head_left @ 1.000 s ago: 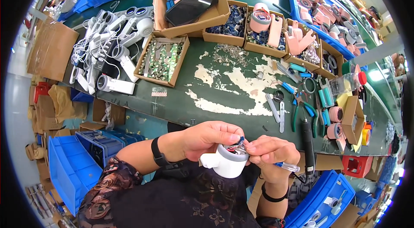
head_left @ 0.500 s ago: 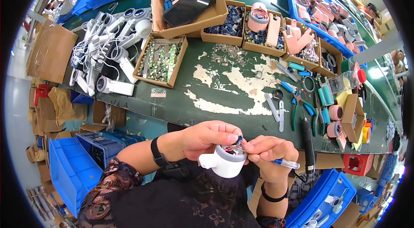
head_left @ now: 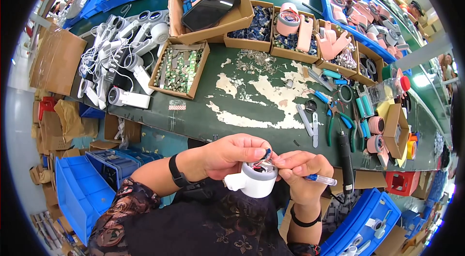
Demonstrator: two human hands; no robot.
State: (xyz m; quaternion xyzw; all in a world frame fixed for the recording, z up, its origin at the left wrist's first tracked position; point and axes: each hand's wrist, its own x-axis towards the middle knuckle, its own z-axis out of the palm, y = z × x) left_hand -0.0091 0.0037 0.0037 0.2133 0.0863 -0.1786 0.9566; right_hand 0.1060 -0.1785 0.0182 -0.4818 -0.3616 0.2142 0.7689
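Observation:
In front of my chest is a white round fan-like housing with a grey rim, a stub on its left side and thin wires inside its open top. My left hand is closed beside it, thumb and finger pinching a small blue circuit board over the opening; its lower fingers are hidden behind the housing. Right of the rim, my right hand is closed, fingertips pinched near the wires. A slim pen-like tool with a clear and blue handle sticks out of that hand. What its fingertips pinch is too small to make out.
White handheld fans with cables lie at the left of the green table. Open cartons of small parts stand behind, one with a black phone. Pliers and a black electric screwdriver lie right. Blue crates flank me.
The blue board and my left fingertips have shifted slightly, showing more of the wires in the housing's opening. My right hand has barely moved.

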